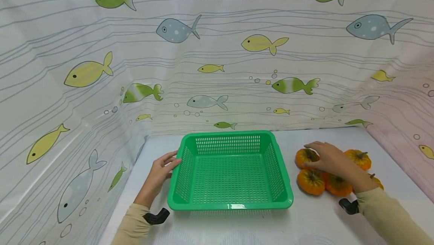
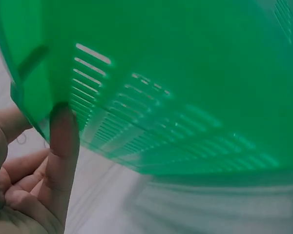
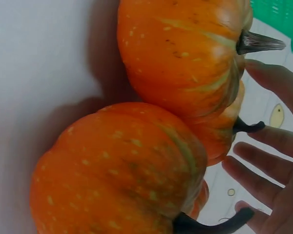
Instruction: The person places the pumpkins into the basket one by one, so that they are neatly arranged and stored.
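A green plastic basket point(image 1: 230, 206) with slotted sides stands in the middle of the white table. At its left side my left hand point(image 1: 161, 171) holds the rim; in the left wrist view a finger point(image 2: 63, 146) lies against the outer wall. Right of the basket sits a cluster of several small orange pumpkins point(image 1: 311, 181) with dark stems. My right hand point(image 1: 330, 158) is over this cluster, its thumb and forefinger spread at the back-left pumpkin point(image 1: 303, 157). In the right wrist view its fingers are apart beyond a large near pumpkin point(image 3: 117, 170).
A white curtain point(image 1: 230, 57) printed with fish hangs behind the table and along both sides. Dark wrist devices point(image 1: 156, 216) show below both hands at the beige sleeves point(image 1: 132, 226). White table surface point(image 1: 293, 215) lies between the basket and the pumpkins.
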Tool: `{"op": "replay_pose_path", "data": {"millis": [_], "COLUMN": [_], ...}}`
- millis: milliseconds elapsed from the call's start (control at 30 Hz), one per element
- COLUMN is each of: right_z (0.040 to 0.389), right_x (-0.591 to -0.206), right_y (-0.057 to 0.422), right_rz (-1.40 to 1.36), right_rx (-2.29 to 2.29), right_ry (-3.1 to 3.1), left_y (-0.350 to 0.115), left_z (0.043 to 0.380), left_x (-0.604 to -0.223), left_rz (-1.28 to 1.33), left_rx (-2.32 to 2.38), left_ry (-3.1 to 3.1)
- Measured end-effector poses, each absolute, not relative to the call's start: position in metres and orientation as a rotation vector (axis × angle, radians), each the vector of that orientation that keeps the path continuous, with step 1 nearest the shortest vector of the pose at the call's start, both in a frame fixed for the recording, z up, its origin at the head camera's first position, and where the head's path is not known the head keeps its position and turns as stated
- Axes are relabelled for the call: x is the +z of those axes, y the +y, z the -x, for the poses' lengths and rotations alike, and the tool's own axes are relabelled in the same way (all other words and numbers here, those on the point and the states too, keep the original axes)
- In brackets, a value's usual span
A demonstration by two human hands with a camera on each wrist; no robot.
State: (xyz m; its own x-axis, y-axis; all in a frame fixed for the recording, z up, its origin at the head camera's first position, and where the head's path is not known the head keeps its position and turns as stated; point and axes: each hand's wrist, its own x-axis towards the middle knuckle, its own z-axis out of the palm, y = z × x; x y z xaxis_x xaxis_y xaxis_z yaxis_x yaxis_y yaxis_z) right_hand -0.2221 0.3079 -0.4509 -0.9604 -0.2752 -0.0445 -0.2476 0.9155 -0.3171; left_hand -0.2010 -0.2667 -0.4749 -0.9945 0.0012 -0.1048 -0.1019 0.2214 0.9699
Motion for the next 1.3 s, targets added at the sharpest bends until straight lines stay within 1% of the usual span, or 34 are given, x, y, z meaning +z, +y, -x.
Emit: {"op": "replay_pose_path", "data": {"millis": [167,433,833,1300], "right_z": [0.226,0.230,0.235,0.230], "right_x": [-0.457,-0.460,-0.470,-0.461], "right_y": [0.309,0.308,0.314,0.312], "right_rz": [0.384,0.365,0.310,0.338], "right_rx": [-0.480,-0.494,-0.534,-0.654], "right_ry": [2.975,2.955,2.922,2.928], "left_y": [-0.266,-0.267,-0.264,-0.262], "left_z": [0.200,0.200,0.204,0.204], "left_x": [-0.480,-0.485,-0.488,-0.486], "left_rz": [0.166,0.203,0.166,0.177], "left_rx": [2.029,2.138,2.181,2.191], "left_ry": [2.268,2.184,2.139,2.124]}}
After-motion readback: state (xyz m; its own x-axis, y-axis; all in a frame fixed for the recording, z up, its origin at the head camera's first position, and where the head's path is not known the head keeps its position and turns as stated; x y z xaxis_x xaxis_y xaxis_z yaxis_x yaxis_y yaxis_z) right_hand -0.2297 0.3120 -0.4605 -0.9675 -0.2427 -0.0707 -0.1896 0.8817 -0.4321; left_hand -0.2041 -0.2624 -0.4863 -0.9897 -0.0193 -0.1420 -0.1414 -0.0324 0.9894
